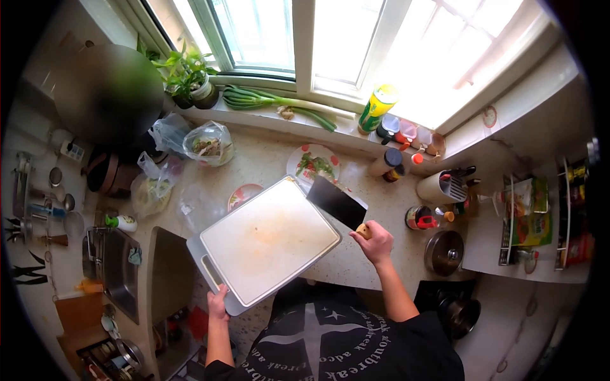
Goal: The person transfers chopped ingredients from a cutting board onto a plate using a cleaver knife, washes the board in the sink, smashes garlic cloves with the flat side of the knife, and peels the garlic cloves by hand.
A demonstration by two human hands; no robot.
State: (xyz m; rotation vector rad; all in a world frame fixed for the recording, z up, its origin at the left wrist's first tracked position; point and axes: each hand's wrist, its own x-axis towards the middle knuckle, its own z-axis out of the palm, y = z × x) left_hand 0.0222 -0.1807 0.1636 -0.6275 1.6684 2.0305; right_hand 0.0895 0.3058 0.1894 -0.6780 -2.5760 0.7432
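My left hand point(217, 303) grips the lower left end of a white cutting board point(270, 244) with a grey rim, close to its handle slot. The board is held up over the counter's front edge. In my right hand point(375, 242) is a cleaver point(337, 202), its wooden handle inside my closed fingers. The dark wide blade points up and left, and its end overlaps the board's right edge in this view. Just beyond the blade, a patterned plate point(334, 159) carries chopped green pieces. A second plate point(236, 192) is partly hidden behind the board.
Plastic bags of food point(210, 145) lie at the back left, near the sink point(121, 273). Spring onions point(254, 98) rest on the windowsill. On the right stand a knife block point(438, 187), seasoning jars point(419, 218) and a lidded pot point(444, 253).
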